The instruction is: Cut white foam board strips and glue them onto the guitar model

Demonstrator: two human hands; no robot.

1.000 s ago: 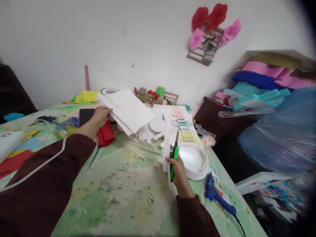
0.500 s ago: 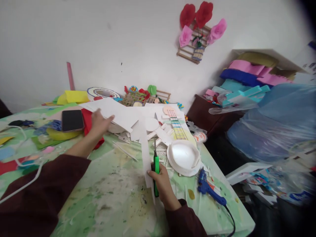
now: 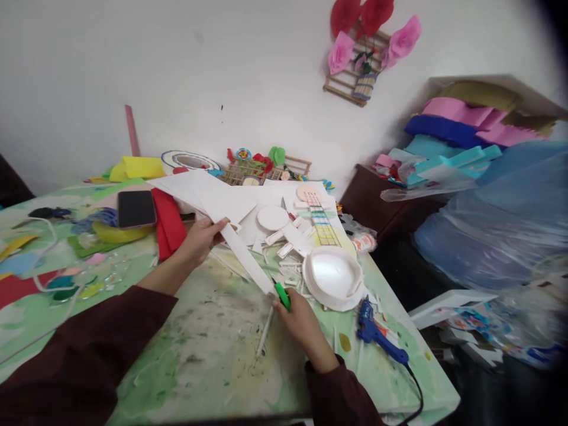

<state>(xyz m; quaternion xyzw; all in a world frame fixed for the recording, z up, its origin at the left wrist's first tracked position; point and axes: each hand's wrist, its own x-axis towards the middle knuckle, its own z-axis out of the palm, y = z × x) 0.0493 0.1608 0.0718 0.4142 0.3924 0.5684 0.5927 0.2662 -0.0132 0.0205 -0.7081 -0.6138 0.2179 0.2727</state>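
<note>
My left hand [image 3: 200, 241] pinches the upper end of a long white strip [image 3: 249, 261] that slants down toward my right hand. My right hand [image 3: 302, 322] is closed around a green utility knife [image 3: 283, 296], whose tip points at the strip's lower end. That end also lies near my right fingers; I cannot tell if they grip it. Behind my left hand lies a large white sheet [image 3: 199, 188]. A thin white piece [image 3: 265, 334] rests on the table below the knife.
A shallow white round tray [image 3: 307, 290] and a blue glue gun [image 3: 377, 337] with a black cord lie to the right. White offcuts [image 3: 295, 239] are scattered behind the knife. On the left are a phone [image 3: 136, 208], red material [image 3: 168, 228] and a white cable [image 3: 51, 236].
My left hand has come down and right from the white sheet to the strip's upper end. The strip now slants instead of standing nearly upright, and the knife has tilted left.
</note>
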